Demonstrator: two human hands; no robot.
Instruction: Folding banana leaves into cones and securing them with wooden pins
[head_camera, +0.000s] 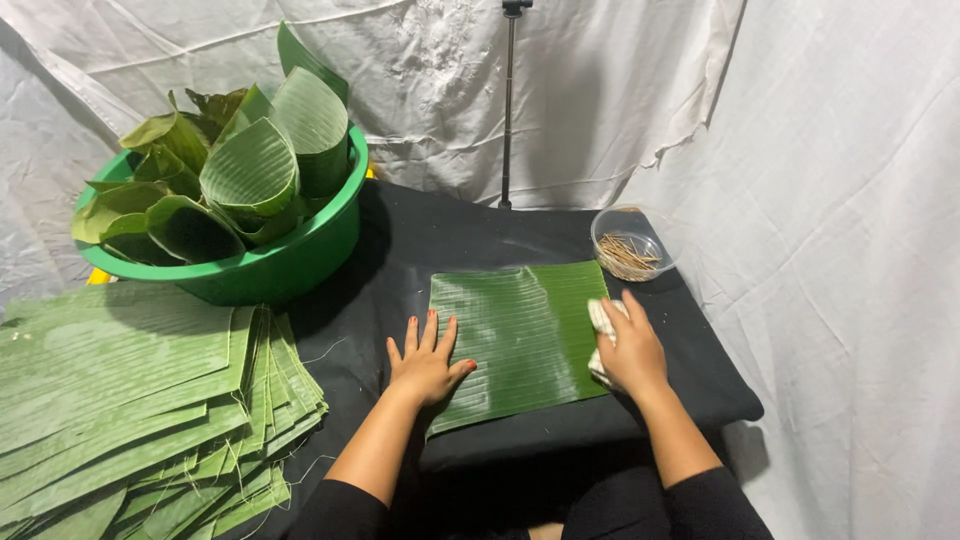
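We have one banana leaf sheet (520, 340) lying flat on the black cloth-covered table (430, 240) straight in front of us, its ribs running across. Our left hand (427, 365) rests on the sheet's near left edge with fingers spread, palm down, pinning it in place. Our right hand (630, 350) is curled around a small white cloth (601, 318) and presses it against the sheet's right side. We judge the wiping to be under way: the middle of the leaf shines a little, but we cannot tell which parts the cloth has covered.

To the left, just off the table, a thick stack of flat leaf sheets (130, 400) lies fanned out, so it seems many sheets are left to handle. Behind it a green basin (300, 250) is heaped with leaves rolled into cones (250, 170), which looks like finished work. Near the sheet's far right corner stands a clear bowl of thin wooden picks (628, 250). A slim pole (508, 110) rises against the white drape (830, 200).
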